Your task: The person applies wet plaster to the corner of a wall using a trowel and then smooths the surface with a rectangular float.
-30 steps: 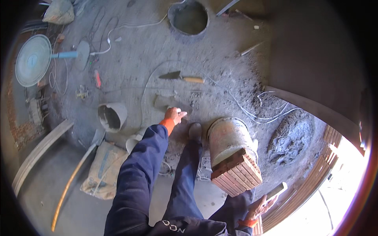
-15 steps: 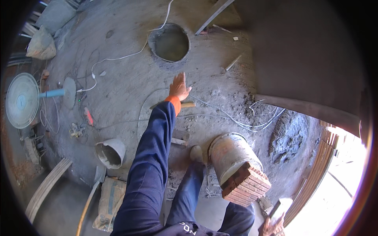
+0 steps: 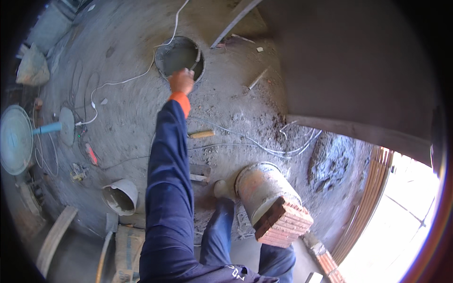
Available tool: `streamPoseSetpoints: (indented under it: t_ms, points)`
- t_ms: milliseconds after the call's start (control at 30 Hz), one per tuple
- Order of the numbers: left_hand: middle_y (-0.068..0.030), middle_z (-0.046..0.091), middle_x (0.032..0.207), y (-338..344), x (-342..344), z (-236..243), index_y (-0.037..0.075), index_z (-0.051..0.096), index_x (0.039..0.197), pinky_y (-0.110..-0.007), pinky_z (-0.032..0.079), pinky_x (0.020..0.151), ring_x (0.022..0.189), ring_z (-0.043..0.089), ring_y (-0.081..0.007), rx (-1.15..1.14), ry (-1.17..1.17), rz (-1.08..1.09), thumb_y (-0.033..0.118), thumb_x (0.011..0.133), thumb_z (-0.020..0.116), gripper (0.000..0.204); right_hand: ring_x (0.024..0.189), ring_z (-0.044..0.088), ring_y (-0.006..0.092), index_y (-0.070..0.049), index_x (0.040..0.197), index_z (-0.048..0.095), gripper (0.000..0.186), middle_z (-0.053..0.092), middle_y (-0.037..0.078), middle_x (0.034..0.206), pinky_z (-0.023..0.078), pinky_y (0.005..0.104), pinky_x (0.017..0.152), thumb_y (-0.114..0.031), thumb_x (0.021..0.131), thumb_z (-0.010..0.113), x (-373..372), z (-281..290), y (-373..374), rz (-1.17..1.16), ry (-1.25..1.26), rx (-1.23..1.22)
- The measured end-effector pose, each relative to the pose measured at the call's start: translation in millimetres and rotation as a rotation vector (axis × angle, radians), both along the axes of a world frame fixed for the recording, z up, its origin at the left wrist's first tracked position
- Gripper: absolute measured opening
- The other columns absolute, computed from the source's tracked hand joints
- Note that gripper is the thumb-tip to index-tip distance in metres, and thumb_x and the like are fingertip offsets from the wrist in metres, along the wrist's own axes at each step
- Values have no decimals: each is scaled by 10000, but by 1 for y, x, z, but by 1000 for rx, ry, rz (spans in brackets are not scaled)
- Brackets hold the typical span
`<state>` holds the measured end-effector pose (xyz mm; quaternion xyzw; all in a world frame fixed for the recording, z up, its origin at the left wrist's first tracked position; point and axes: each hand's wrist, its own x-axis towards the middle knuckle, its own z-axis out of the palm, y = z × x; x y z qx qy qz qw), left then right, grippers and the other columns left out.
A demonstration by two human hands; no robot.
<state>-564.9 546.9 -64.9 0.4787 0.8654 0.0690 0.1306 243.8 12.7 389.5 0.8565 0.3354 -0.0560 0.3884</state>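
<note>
Head view, and nearest of all a ridged red brick [image 3: 285, 228] is sitting on the upper edge of the pale bucket [image 3: 262, 188], which is standing on the floor [image 3: 236, 101]; the right hand is lying out of view, its fingers impossible to tell. Just left of the bucket, a shoe [image 3: 221, 188] is pressing the floor. Farther out, a wooden handle [image 3: 202, 134] is lying beside the dark-blue sleeve [image 3: 169, 151]. And there's the left hand [image 3: 181, 81], reaching over the near rim of the round tub [image 3: 159, 70]! Its fingers are curling; whether they're closing on the pale rod [image 3: 197, 56] inside, I cannot tell. Beyond, a white cord [image 3: 127, 81] is passing the tub's left edge.
</note>
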Motion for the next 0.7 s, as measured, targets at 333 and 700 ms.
streamPoseSetpoints:
  t_ms: [333,700]
  points:
    - [-29,657,774,-27,-60,84,6,716,909,-341,485,700,679,593,-175,217,-797,299,349,886,688,345,1125,506,420,-103,1401,487,791,572,247,1188,384,518,1014,-414,719,741,44,-71,40,144,242,377]
    - [62,414,604,-181,113,339,116,598,881,-307,440,591,495,386,-79,263,-1127,761,357,948,648,255,1236,510,400,-71,1322,568,731,579,227,1294,408,478,1038,-543,784,715,100,-138,125,-169,599,682]
